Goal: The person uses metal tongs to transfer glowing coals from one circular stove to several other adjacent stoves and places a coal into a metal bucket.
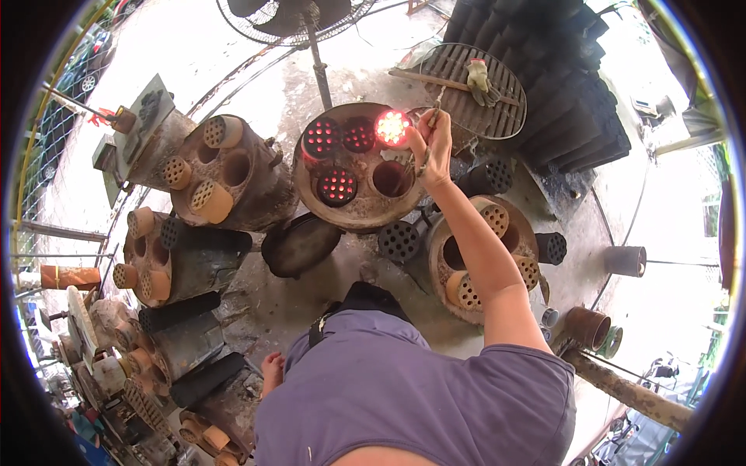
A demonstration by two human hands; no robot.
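My right hand (437, 147) is closed around thin metal tongs (440, 99) over the right side of a round coal stove (357, 211). Beside its fingers a honeycomb coal briquette (392, 127) glows bright red-white; whether the tongs grip it, I cannot tell. The stove's other holes show black briquettes with red-glowing holes: one at left (321, 137), one at the back (358, 133) and one in front (337, 186). The front right hole (392, 179) looks dark, with no briquette at its top. Low at my left side, my left hand (272, 370) hangs with fingers loosely apart, partly hidden by my body.
More drum stoves stand at left (256, 186) and right (443, 272), with pale spent briquettes (211, 200) on them. Black briquettes are stacked at back right (544, 93). A round grate (505, 116) bears gloves (479, 78). A fan (317, 70) stands behind; a dark lid (299, 247) leans in front.
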